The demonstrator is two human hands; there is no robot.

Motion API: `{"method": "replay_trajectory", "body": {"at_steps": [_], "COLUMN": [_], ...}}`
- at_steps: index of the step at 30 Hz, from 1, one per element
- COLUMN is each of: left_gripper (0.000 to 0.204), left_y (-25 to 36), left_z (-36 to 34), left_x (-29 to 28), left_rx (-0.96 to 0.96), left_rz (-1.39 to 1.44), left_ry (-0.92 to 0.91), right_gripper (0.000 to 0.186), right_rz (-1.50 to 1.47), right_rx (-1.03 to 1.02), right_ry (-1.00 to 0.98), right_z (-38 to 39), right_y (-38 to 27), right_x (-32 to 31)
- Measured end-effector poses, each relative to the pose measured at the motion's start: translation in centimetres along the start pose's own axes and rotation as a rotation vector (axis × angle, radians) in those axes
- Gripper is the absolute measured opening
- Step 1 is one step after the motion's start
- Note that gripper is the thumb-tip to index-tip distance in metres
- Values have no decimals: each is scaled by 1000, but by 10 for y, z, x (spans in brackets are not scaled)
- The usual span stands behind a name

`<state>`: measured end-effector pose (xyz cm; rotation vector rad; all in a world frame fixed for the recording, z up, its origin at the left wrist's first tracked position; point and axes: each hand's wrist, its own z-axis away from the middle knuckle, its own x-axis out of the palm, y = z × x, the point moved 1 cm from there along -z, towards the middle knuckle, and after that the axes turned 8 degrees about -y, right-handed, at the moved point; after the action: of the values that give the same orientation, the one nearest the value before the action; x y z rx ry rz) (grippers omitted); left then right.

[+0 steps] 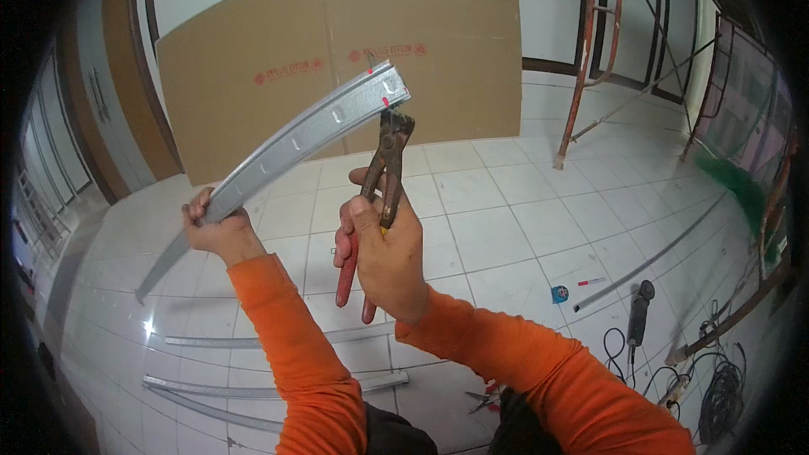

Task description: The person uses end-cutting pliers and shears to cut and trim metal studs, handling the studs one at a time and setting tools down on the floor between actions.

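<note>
My left hand (221,226) is wrapped round a long galvanized metal channel (295,136), raised at a slant. Its far end points up and right and carries two red marks. In my right hand (389,261) I grip rusty pliers (390,156) with red-covered handles. The pliers' head is up at the channel's lower edge, close to a red mark. Whether the jaws bite on the metal I cannot tell.
More metal strips (278,339) lie on the tiled floor at lower left. To the right are a blue tape measure (559,294), a red marker (592,281), a long strip (649,261), an angle grinder (640,313) and coiled cable (722,400). Beyond stand a large cardboard sheet (421,93) and rusty scaffolding (577,76).
</note>
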<state>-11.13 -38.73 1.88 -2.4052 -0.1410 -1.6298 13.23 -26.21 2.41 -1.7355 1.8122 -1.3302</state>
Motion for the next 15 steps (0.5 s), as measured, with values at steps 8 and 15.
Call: {"method": "replay_trajectory", "body": {"at_steps": [8, 15], "left_gripper": [15, 6], "left_y": [6, 8], "left_z": [-20, -33], "left_x": [-38, -57], "left_rx": [-89, -105], "left_rz": [65, 201], "left_ry": [-67, -104], "right_gripper": [43, 59], "right_rz": [196, 381], "right_rx": [176, 463], "right_ry": [-161, -413], "right_z": [9, 0], "right_y": [-24, -82], "right_x": [-8, -30]}}
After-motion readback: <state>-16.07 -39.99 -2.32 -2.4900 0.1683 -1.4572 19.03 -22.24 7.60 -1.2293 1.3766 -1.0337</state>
